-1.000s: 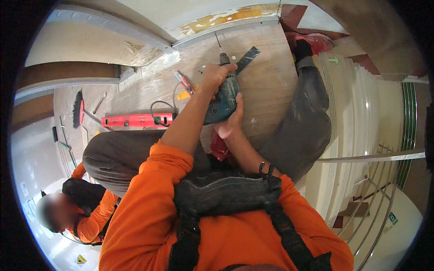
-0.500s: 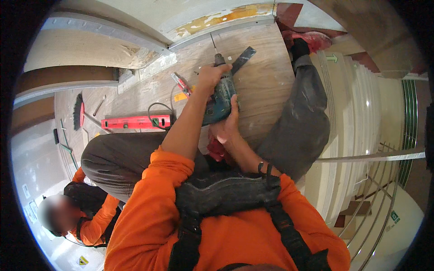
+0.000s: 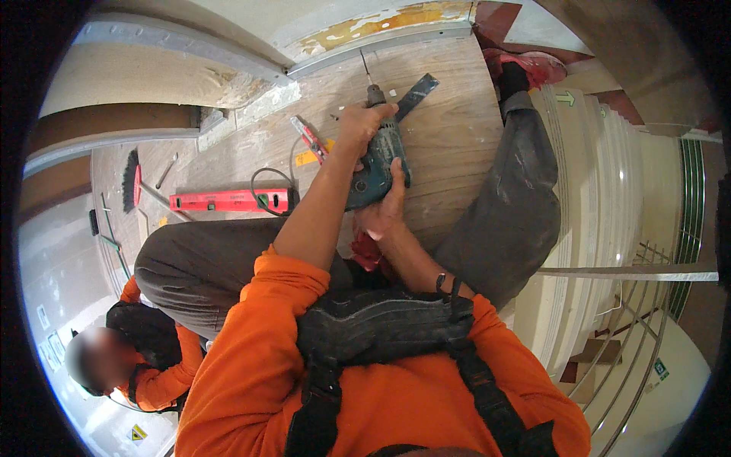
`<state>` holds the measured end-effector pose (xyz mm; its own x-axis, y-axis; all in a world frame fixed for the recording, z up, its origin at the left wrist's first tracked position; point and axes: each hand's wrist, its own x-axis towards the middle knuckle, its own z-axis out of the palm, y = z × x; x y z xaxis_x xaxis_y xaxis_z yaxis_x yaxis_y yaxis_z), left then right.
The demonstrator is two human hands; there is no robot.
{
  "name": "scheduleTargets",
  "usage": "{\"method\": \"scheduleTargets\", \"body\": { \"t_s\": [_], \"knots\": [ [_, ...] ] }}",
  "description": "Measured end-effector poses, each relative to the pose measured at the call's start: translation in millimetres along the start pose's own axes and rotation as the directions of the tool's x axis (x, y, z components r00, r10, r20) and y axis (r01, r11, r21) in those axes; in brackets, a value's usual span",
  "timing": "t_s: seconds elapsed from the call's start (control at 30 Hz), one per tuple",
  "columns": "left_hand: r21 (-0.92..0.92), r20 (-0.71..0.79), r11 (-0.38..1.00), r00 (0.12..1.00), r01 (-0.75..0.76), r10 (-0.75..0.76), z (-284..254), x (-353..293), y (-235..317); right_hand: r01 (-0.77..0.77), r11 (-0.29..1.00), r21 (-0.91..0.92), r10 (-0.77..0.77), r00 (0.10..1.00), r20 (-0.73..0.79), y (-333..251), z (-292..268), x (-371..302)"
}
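A dusty teal power drill [image 3: 391,145] is held in both hands over the wood-look floor board. Its long thin bit [image 3: 365,65] points away from me, toward the metal track at the foot of the wall. My left hand [image 3: 361,126] is closed around the front of the body, just behind the chuck. Further back, my right hand [image 3: 386,212] grips the handle end; its palm side and part of the handle are hidden. Beside the drill's front lies a dark flat strip [image 3: 418,97]. Left of the drill is a red-handled hand tool [image 3: 309,139].
A red spirit level [image 3: 228,201] lies left, with the dark cable [image 3: 260,174] looping over it. A brush [image 3: 132,181] and metal studs [image 3: 179,49] are farther left. A person [image 3: 145,354] in orange sits at lower left. Stacked pale boards [image 3: 582,228] and a metal railing [image 3: 640,335] stand right.
The view has shifted slightly, so the floor and tools appear a little higher and to the right. Both hands keep the same hold on the drill.
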<state>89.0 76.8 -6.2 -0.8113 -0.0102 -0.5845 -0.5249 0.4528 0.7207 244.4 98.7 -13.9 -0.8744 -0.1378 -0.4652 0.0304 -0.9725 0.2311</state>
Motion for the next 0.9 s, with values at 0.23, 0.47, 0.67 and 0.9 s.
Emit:
{"method": "scheduleTargets", "body": {
  "t_s": [0.23, 0.47, 0.67, 0.9],
  "knots": [
    [-0.143, 0.054, 0.990, 0.998, 0.018, -0.010, 6, -10, 11, -0.032, 0.998, -0.061, 0.037, 0.996, 0.085, -18, 0, -3],
    [-0.057, 0.043, 0.997, 0.998, 0.048, -0.046, 5, -4, 6, -0.063, 0.998, -0.018, 0.064, 0.996, 0.067, -19, -3, -2],
    [-0.108, 0.032, 0.994, 0.999, 0.017, -0.013, 6, -5, 7, -0.058, 0.998, 0.032, 0.052, 0.987, 0.152, -17, -1, 1],
    [-0.081, 0.068, 0.996, 0.998, 0.021, -0.015, 8, 2, 0, -0.047, 0.998, 0.049, 0.040, 0.990, 0.138, -15, 4, 2]
  ]
}}
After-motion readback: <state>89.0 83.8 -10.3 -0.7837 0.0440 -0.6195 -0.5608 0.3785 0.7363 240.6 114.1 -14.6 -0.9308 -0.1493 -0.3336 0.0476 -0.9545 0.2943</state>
